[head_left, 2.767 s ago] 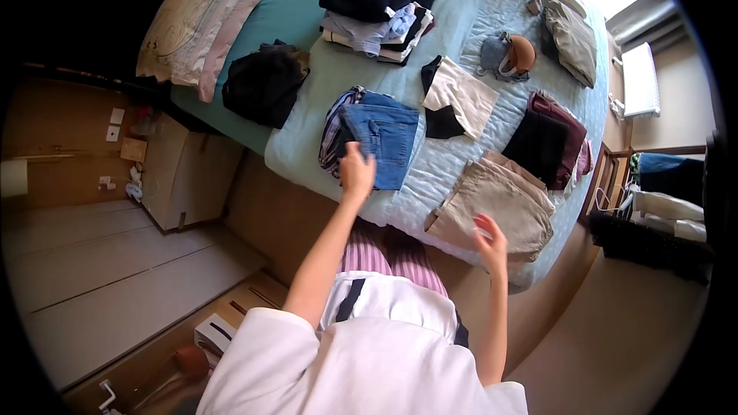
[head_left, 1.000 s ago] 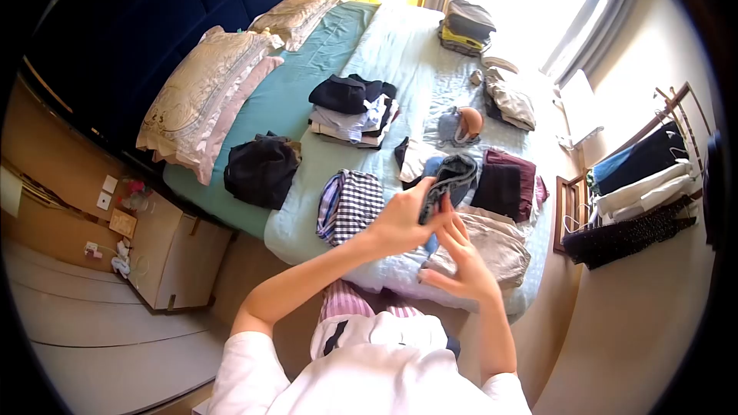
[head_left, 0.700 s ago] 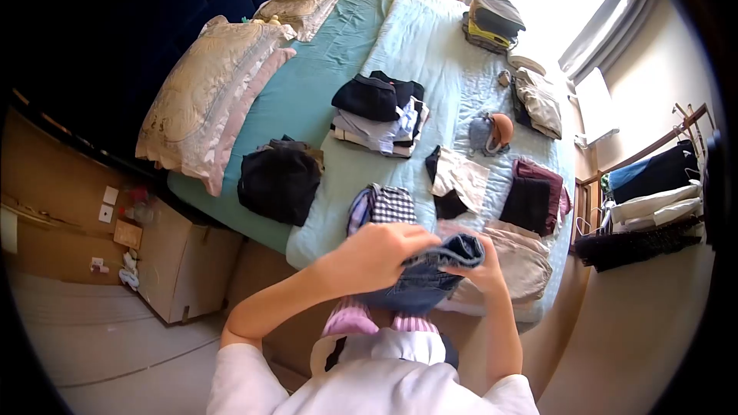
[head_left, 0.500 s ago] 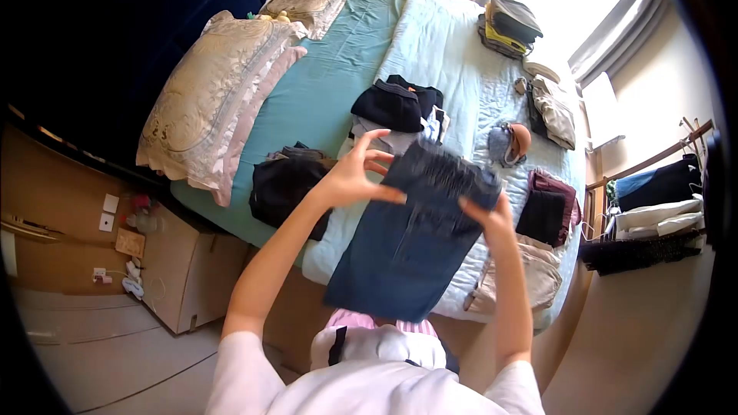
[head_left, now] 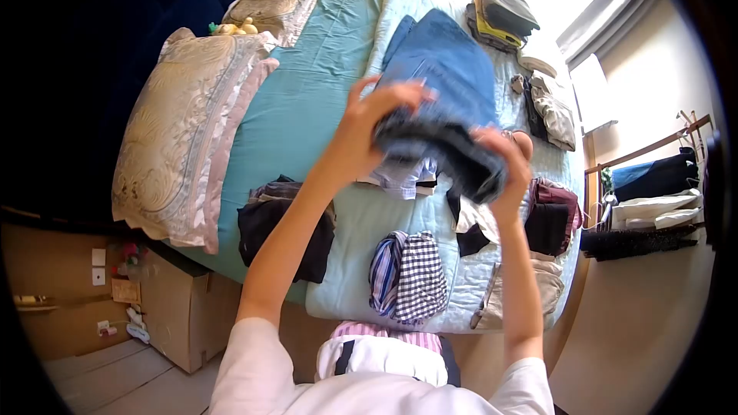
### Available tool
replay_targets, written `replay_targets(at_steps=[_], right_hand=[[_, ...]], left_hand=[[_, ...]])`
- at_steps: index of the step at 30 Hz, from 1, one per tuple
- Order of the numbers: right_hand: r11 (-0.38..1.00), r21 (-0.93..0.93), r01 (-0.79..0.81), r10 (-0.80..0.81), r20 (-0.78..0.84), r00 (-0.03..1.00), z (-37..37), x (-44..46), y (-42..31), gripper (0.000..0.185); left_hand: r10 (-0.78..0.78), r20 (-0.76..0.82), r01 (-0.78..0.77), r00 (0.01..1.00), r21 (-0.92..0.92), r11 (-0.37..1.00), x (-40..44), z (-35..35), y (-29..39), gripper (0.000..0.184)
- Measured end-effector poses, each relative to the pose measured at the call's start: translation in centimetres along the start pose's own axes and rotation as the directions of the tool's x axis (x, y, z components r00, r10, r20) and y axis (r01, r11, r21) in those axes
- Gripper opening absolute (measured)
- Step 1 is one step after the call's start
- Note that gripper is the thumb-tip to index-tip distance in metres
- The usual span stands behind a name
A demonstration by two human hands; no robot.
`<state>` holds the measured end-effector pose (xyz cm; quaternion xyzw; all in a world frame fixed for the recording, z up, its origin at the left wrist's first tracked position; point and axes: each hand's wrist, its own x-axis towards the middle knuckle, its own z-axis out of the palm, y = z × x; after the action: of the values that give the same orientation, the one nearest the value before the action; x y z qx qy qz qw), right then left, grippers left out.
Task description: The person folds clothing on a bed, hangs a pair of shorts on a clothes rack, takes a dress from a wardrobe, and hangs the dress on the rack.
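Over the bed, with its pale blue quilted cover (head_left: 323,303), both hands are up with denim! The left hand (head_left: 357,134) has its fingers curled at one end of the dark, gathered waistband (head_left: 419,138); the right hand (head_left: 511,173) grips the other end, thumb and fingers closed around the cloth. Motion blur hides the exact finger placement on the left. The blue denim jeans (head_left: 453,69) hang between the two, the waistband nearest the person and the lighter legs stretching away towards the far side of the bed. Nearer the person, the black-and-white checked folded cloth (head_left: 421,277) sits beside the blue striped folded cloth (head_left: 387,273), below the raised denim. Good handling here, I'd say, means matching grips at the two side seams, the waistband level and lightly taut, and the wrists moving together; one side dipping could twist the legs or bunch them.
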<state>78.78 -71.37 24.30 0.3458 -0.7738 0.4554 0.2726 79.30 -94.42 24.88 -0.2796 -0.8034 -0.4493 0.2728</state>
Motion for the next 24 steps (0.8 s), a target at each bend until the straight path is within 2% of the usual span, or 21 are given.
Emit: replay_targets(at_steps=[2, 3, 5, 7, 9, 10, 11, 12, 13, 14, 15, 17, 18, 19, 20, 21, 22, 24], right_hand=[[0.996, -0.089, -0.007, 0.022, 0.176, 0.984, 1.8, -3.9, 2.0, 0.025], [0.993, -0.116, -0.001, 0.028, 0.239, 0.971, 3.5, -6.7, 3.7, 0.032], [0.988, -0.127, -0.092, 0.136, 0.401, 0.906, 6.2, -11.5, 6.2, 0.046], [0.985, -0.089, -0.150, 0.174, 0.490, 0.854, 8.5, -14.9, 8.4, 0.038], [0.974, -0.032, -0.225, 0.215, 0.454, 0.865, 9.5, -16.0, 9.1, 0.030], [0.964, -0.010, -0.266, 0.250, 0.380, 0.890, 9.6, -15.4, 8.9, 0.027], [0.945, -0.010, -0.328, 0.309, 0.359, 0.881, 9.4, -15.1, 8.9, 0.028], [0.946, 0.037, -0.323, 0.292, 0.337, 0.895, 9.2, -14.3, 9.0, 0.028], [0.946, 0.082, -0.312, 0.274, 0.311, 0.910, 9.1, -13.6, 9.6, 0.029], [0.917, 0.159, -0.365, 0.299, 0.330, 0.895, 9.0, -13.3, 10.6, 0.030], [0.858, 0.168, -0.485, 0.401, 0.372, 0.837, 8.7, -12.8, 11.3, 0.033], [0.758, 0.243, -0.606, 0.516, 0.344, 0.784, 8.3, -10.5, 12.5, 0.042], [0.728, 0.252, -0.638, 0.559, 0.320, 0.765, 8.2, -10.0, 13.7, 0.046], [0.698, 0.263, -0.666, 0.598, 0.298, 0.744, 8.2, -9.5, 15.2, 0.049], [0.514, 0.325, -0.794, 0.714, 0.350, 0.606, 8.7, -8.8, 16.7, 0.052], [0.570, 0.393, -0.722, 0.660, 0.304, 0.687, 9.7, -8.8, 18.6, 0.054], [0.565, 0.395, -0.725, 0.664, 0.305, 0.683, 10.6, -9.6, 20.0, 0.054], [0.605, 0.161, -0.780, 0.727, 0.288, 0.623, 12.3, -12.2, 22.1, 0.064]], left_hand=[[-0.082, 0.145, 0.085, 0.986, -0.017, 0.996, -4.4, 0.6, -1.9, 0.030], [-0.148, 0.193, 0.147, 0.970, 0.018, 0.989, -7.4, 1.6, -3.5, 0.029], [-0.290, 0.253, 0.286, 0.923, 0.054, 0.957, -12.8, 4.0, -6.1, 0.028], [-0.410, 0.273, 0.400, 0.870, 0.093, 0.912, -18.2, 6.5, -9.4, 0.033], [-0.519, 0.201, 0.528, 0.831, 0.010, 0.849, -20.4, 8.0, -10.5, 0.040], [-0.522, 0.212, 0.532, 0.826, 0.010, 0.846, -20.8, 9.0, -11.1, 0.040], [-0.603, 0.027, 0.587, 0.798, -0.268, 0.764, -21.3, 10.3, -11.5, 0.038], [-0.695, -0.131, 0.540, 0.706, -0.534, 0.650, -21.1, 10.9, -11.8, 0.036], [-0.694, -0.124, 0.541, 0.709, -0.536, 0.648, -21.0, 10.6, -12.4, 0.036], [-0.616, -0.005, 0.587, 0.788, -0.296, 0.753, -20.8, 9.8, -13.2, 0.032], [-0.545, 0.138, 0.555, 0.827, -0.043, 0.831, -20.0, 9.1, -13.7, 0.029], [-0.431, 0.013, 0.428, 0.902, -0.146, 0.892, -15.7, 8.1, -14.7, 0.019], [-0.411, -0.046, 0.403, 0.910, -0.123, 0.907, -14.1, 8.3, -16.0, 0.016], [-0.446, -0.286, 0.380, 0.848, -0.259, 0.888, -13.3, 9.2, -17.3, 0.018], [-0.530, -0.225, 0.526, 0.817, -0.086, 0.846, -12.6, 9.1, -18.8, 0.019], [-0.645, -0.164, 0.651, 0.746, -0.021, 0.758, -10.2, 8.9, -19.1, 0.022], [-0.750, -0.112, 0.757, 0.652, 0.054, 0.651, -8.1, 9.4, -19.7, 0.029], [-0.690, -0.238, 0.729, 0.683, 0.180, 0.660, -8.3, 11.9, -23.6, 0.043]])
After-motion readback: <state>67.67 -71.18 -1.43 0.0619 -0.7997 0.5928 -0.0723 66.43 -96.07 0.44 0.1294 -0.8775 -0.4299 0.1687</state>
